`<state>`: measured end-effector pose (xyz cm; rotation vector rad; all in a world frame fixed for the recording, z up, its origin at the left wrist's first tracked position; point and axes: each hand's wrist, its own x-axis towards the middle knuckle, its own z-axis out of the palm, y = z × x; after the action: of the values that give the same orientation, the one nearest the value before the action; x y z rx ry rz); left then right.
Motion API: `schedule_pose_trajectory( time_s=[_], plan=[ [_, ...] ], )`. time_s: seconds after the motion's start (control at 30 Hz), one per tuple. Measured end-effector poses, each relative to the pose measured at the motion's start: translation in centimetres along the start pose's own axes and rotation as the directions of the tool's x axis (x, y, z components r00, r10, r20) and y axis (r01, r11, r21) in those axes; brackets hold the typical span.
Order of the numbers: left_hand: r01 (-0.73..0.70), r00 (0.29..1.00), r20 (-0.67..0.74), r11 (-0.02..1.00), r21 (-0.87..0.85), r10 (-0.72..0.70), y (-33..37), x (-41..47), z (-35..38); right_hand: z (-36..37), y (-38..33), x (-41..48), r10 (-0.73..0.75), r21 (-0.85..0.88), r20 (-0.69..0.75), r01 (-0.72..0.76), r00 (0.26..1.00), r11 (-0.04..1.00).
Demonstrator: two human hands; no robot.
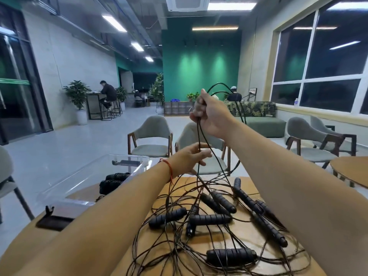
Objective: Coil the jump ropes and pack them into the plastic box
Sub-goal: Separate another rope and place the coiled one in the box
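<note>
From my station I see the right hand (211,116) raised high, fingers clamped on a few loops of black cord (198,134); below it the left hand (191,157) has thumb and fingers loosely closed round the hanging strand; the other jump ropes (231,255) lie tangled on the table (247,242), right of the plastic box (65,188). My worry: the strand runs down into that snarl, so pulling could tighten it or drag handles (211,219) off the edge; a slackened upper grip could spill the loops.
</note>
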<state>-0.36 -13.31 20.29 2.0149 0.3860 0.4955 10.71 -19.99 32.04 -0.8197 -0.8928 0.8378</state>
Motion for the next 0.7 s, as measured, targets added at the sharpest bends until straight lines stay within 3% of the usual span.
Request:
schedule_pose_trajectory(
  time_s=[0.17,0.27,0.37,0.47,0.6,0.7],
  plan=[
    [-0.030,0.998,-0.050,0.992,0.119,0.036,1.1,1.1,0.2,-0.1,0.4,0.4,0.003,0.051,-0.023,-0.002,1.000,0.999],
    [-0.063,0.979,-0.190,0.995,0.071,0.075,1.7,1.9,-0.1,-1.2,0.8,0.3,-0.021,-0.214,-0.039,0.013,0.999,0.977],
    [-0.130,0.909,-0.391,0.990,0.054,0.141,2.8,2.4,-1.6,-3.0,2.3,-0.2,0.121,-0.471,0.096,-0.062,0.988,0.880],
    [-0.159,0.820,-0.554,0.987,0.021,0.144,4.4,3.2,-2.8,-5.1,4.4,-0.7,0.253,-0.508,0.207,-0.117,0.945,0.853],
    [-0.240,0.751,-0.635,0.971,-0.006,0.182,6.7,4.0,-4.1,-6.4,6.9,-1.4,0.351,-0.611,0.213,-0.156,0.912,0.776],
    [-0.231,0.783,-0.597,0.973,-0.017,0.176,7.0,3.9,-4.2,-5.9,7.8,-1.6,0.328,-0.702,0.143,-0.138,0.934,0.698]
  ],
)
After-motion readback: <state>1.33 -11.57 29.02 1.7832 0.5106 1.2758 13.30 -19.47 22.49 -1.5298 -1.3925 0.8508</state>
